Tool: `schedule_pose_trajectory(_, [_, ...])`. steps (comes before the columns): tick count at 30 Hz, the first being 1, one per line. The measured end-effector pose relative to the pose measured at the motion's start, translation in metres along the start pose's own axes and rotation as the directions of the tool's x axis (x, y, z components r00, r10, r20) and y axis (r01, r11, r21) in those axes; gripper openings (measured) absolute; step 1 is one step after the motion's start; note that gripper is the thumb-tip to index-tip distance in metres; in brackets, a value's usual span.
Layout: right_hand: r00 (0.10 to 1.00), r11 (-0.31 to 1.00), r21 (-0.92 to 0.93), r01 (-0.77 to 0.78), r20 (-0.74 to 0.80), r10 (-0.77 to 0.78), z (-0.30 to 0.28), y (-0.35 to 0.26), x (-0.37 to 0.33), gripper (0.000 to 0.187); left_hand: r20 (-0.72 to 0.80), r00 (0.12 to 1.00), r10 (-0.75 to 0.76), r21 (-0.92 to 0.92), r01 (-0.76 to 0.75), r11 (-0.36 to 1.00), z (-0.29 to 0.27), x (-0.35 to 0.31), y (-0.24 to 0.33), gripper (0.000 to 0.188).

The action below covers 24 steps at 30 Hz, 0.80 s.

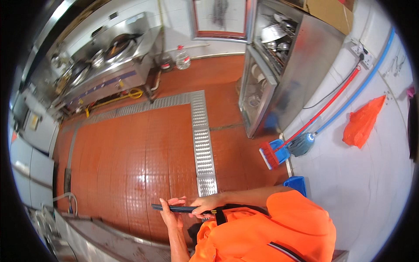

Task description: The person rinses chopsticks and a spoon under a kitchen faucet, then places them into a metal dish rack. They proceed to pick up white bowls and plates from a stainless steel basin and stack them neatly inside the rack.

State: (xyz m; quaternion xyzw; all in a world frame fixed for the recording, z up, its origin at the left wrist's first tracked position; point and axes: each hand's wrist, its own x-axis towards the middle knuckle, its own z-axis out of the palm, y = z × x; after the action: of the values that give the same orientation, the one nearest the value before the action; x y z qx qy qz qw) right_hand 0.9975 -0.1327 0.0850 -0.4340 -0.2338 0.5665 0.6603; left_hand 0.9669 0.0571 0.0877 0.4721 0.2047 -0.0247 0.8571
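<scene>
A bundle of thin black chopsticks (183, 209) with yellowish tips at its right end lies nearly level in front of my body. My left hand (168, 215) comes up from below and is closed around the bundle near its left end, the thumb across the sticks. Gripping the right part is my right hand (206, 203), its arm reaching in from the right past an orange sleeve (301, 214). How many sticks there are is too small to tell.
A metal drain grate (202, 139) crosses the red tiled floor. At right stand an open steel cabinet (301, 56) with bowls, a red broom (269, 156), a mop (302, 144) and a blue dustpan (279, 150). A stove (126, 76) is far left; a steel counter (104, 238) runs along the lower left.
</scene>
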Motion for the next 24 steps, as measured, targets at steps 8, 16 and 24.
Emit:
schedule_pose_trajectory(8, [0.880, 0.963, 0.204, 0.174, -0.471, -0.059, -0.117, -0.041, -0.020, 0.031, 0.279, 0.920, -0.277, 0.027, 0.280, 0.959, 0.084, 0.202, -0.009, 0.052])
schedule_pose_trajectory(16, [0.662, 0.894, 0.300, 0.332, -0.750, 0.006, -0.188, -0.137, 0.016, 0.023, 0.574, 0.621, -0.534, 0.169, 0.548, 0.819, 0.183, 0.353, 0.033, 0.040])
schedule_pose_trajectory(24, [0.617, 0.845, 0.279, 0.456, -0.783, -0.075, -0.255, -0.195, 0.004, 0.024, 0.818, 0.235, -0.525, 0.339, 0.541, 0.770, 0.269, 0.452, 0.021, 0.065])
